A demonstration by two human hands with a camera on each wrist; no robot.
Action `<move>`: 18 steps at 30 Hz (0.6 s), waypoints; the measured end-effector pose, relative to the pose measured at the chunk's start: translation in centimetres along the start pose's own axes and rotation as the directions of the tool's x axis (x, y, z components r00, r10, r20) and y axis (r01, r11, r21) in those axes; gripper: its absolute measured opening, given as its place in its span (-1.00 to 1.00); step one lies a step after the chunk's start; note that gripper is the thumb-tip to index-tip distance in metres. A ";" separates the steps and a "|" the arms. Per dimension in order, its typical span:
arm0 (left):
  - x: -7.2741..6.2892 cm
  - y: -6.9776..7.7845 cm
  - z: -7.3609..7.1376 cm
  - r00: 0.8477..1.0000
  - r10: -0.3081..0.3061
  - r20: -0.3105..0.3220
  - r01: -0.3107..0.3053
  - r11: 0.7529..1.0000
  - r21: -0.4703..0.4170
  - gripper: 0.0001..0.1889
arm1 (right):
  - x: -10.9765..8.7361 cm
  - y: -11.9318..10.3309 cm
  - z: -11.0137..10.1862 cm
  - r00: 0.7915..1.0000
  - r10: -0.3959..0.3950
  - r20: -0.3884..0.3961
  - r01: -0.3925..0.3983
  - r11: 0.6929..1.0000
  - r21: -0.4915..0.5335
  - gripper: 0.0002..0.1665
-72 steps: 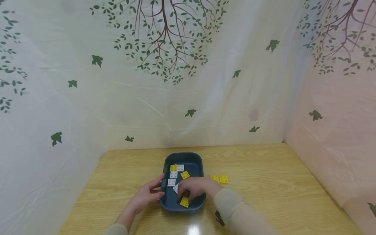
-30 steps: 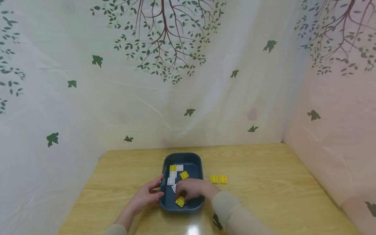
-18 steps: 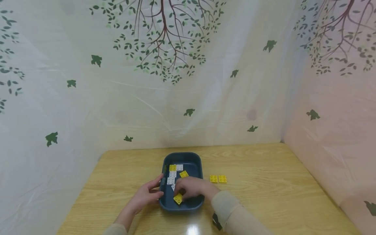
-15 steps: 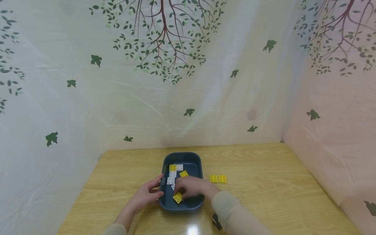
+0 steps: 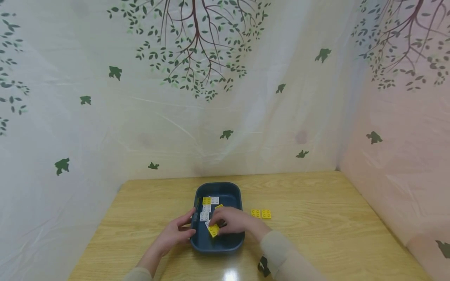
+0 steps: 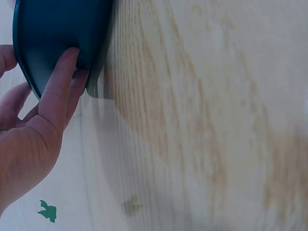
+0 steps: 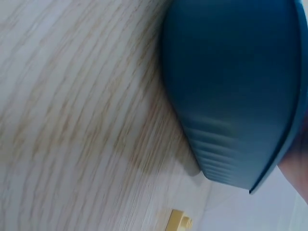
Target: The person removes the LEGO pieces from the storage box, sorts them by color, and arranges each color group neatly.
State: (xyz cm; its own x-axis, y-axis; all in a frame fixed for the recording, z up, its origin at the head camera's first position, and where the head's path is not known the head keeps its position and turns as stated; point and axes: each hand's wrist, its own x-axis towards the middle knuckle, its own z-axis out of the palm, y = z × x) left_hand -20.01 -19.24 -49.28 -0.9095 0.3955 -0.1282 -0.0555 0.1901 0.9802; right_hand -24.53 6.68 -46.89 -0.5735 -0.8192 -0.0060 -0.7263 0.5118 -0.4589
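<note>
A dark blue tray (image 5: 202, 242) lies lengthwise on the wooden table. My right hand (image 5: 232, 217) reaches in over its right wall and pinches a yellow toy brick (image 5: 213, 231) between thumb and fingers. That brick overlaps a tilted white brick (image 5: 207, 223), mostly hidden beneath it and the fingers. Another yellow brick (image 5: 219, 206) shows just beyond the knuckles. Against the tray's left side rests my left hand (image 5: 175, 233), thumb and fingers spread. The left wrist view shows the left hand's extended fingers (image 6: 60, 86) touching the tray's outer wall (image 6: 57, 29).
Inside the tray's far left stand a yellow brick (image 5: 206, 200) and several white bricks (image 5: 204, 216) close together. Two yellow bricks (image 5: 261, 214) sit on the table right of the tray. Printed cloth walls (image 5: 175, 136) border the table (image 5: 309, 203) behind and at the sides.
My right hand has shifted the held yellow brick left and then away from me, onto the tilted white brick's place in view. My left hand stays at the tray's side.
</note>
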 end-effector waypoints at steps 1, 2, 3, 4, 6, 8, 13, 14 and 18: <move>0.0 0.0 0.0 1.000 -0.003 -0.003 0.003 1.000 0.004 -0.23 | -0.3 0.0 -0.1 1.000 0.005 -0.014 -0.005 1.000 0.012 -0.63; -0.1 0.0 0.1 1.000 -0.005 -0.006 0.005 1.000 0.010 -0.24 | -0.5 -0.1 -0.2 1.000 0.012 -0.027 -0.012 1.000 0.027 -0.62; -0.1 0.0 0.1 1.000 -0.007 -0.009 0.008 1.000 0.015 -0.24 | -0.8 -0.1 -0.4 0.999 0.012 -0.043 -0.010 0.999 0.039 -0.62; -0.1 0.0 0.1 1.000 -0.010 -0.014 0.010 1.000 0.021 -0.24 | -1.1 -0.2 -0.5 0.998 0.013 -0.058 -0.010 0.998 0.056 -0.62; -0.2 0.0 0.2 1.000 -0.014 -0.021 0.015 0.999 0.028 -0.24 | -1.6 -0.1 -0.7 0.996 0.010 -0.089 -0.003 0.997 0.080 -0.62; -0.2 -0.1 0.3 0.999 -0.016 -0.031 0.017 0.999 0.032 -0.23 | -2.1 0.1 -0.9 0.994 0.011 -0.112 0.000 0.995 0.101 -0.63; -0.2 -0.2 0.6 0.998 -0.014 -0.055 0.016 0.999 0.038 -0.22 | -3.4 0.8 -1.4 0.988 0.050 -0.148 -0.028 0.988 0.149 -0.62; -0.3 -0.2 0.6 0.998 -0.013 -0.056 0.015 0.999 0.037 -0.22 | -3.7 0.9 -1.6 0.986 0.059 -0.153 -0.035 0.988 0.152 -0.62; -0.4 -0.1 0.7 0.998 -0.018 -0.064 0.022 0.999 0.048 -0.23 | -5.1 1.3 -2.2 0.982 0.073 -0.175 -0.048 0.989 0.141 -0.63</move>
State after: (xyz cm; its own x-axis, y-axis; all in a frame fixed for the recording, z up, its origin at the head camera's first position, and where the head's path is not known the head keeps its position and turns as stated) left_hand -19.32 -18.76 -49.48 -0.9329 0.3334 -0.1362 -0.0551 0.2416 0.9688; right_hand -23.37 12.08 -45.50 -0.6822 -0.7218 0.1166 -0.6374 0.5090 -0.5784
